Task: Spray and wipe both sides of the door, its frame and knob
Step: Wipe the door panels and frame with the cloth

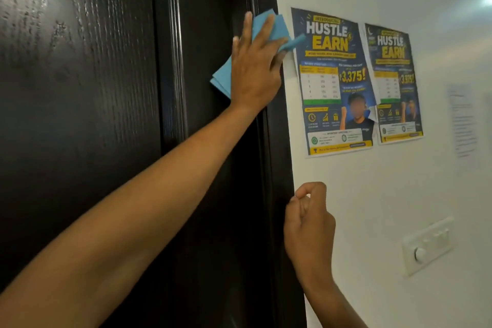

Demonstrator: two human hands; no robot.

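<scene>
2 wall posters point(332, 80): "HUSTLE EARN", "3,375!"; rest unreadable.

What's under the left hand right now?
A folded blue cloth lies under the left hand, pressed flat against the dark door frame. The frame beneath the cloth is hidden.

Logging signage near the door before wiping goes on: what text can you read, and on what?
Left poster: "INTRODUCING", "HUSTLE", "EARN", "3,375!"
Left poster, table, banner lines and footer: too small and blurred to read.
Right poster: "HUSTLE", "EARN", "3,375!"; the rest is blurred.
White sheet farther right: printed lines, unreadable.
Switch plate: no text visible.
Door, cloth: no text.
</scene>
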